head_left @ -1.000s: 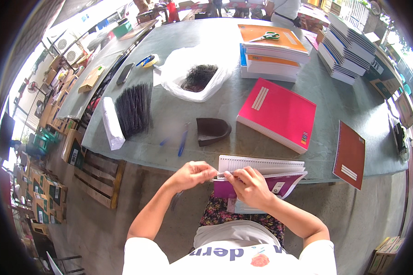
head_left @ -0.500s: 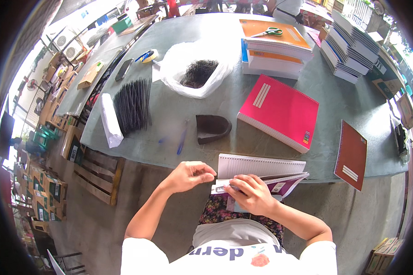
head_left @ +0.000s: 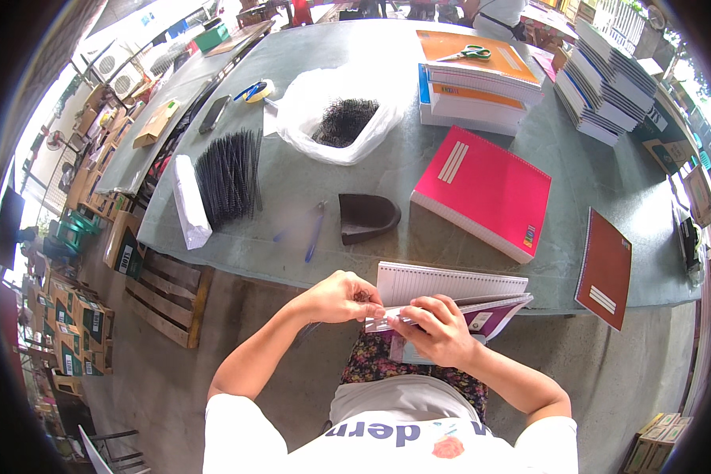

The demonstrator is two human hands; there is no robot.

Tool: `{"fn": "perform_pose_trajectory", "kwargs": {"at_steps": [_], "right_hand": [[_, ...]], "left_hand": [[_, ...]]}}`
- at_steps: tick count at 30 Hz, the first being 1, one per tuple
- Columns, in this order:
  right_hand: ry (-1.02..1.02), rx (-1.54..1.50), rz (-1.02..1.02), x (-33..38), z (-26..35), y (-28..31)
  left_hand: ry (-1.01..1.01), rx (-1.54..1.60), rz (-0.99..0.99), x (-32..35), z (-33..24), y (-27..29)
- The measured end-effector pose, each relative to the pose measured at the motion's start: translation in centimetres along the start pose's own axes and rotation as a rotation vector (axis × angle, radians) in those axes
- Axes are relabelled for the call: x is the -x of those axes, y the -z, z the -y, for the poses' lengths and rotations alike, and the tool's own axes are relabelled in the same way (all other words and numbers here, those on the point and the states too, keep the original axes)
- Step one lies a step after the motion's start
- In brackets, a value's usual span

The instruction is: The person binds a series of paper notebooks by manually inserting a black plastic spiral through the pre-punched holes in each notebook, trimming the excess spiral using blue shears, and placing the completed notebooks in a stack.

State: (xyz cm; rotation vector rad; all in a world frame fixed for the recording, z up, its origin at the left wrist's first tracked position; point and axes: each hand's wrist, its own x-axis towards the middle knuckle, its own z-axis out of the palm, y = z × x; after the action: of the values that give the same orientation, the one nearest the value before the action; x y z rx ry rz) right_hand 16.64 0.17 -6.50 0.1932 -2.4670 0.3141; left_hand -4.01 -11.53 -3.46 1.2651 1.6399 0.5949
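An open notebook (head_left: 453,286) with white ruled pages and a purple cover stands at the table's near edge, above my lap. My right hand (head_left: 437,328) is closed on its lower left part. At the notebook's left end, my left hand (head_left: 344,298) is closed, fingertips pinched together against the end of the bound edge. Dark curly strands of black spiral coil (head_left: 362,296) show in its grip; a faint dark strand trails below the wrist. What lies between the fingertips is too small to make out.
Beyond the hands lie a dark curved pad (head_left: 369,219), a blue pen (head_left: 315,237), black spiral coils (head_left: 231,178), a white roll (head_left: 191,204) and a white bag (head_left: 292,130) of black scraps. Right are red notebooks (head_left: 482,189), a brown notebook (head_left: 606,268) and stacks with green-handled scissors (head_left: 474,52).
My left hand has moved right to the notebook's end, and its fingertips have closed there. My right hand still holds the notebook in nearly the same place.
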Motion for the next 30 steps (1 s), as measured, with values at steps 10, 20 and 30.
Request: {"fn": "perform_pose_trajectory", "kwargs": {"at_steps": [10,20,30], "right_hand": [[0.011,-0.009,-0.043,0.6,-0.2,-0.8],[-0.038,-0.041,-0.069,0.2,-0.1,-0.8],[0.018,0.010,-0.047,0.2,-0.5,-0.7]], "left_hand": [[0.025,0.045,-0.008,-0.7,-0.3,0.0],[0.014,0.095,-0.017,-0.7,-0.7,0.1],[0.143,0.114,0.038,-0.2,-0.9,0.5]]}}
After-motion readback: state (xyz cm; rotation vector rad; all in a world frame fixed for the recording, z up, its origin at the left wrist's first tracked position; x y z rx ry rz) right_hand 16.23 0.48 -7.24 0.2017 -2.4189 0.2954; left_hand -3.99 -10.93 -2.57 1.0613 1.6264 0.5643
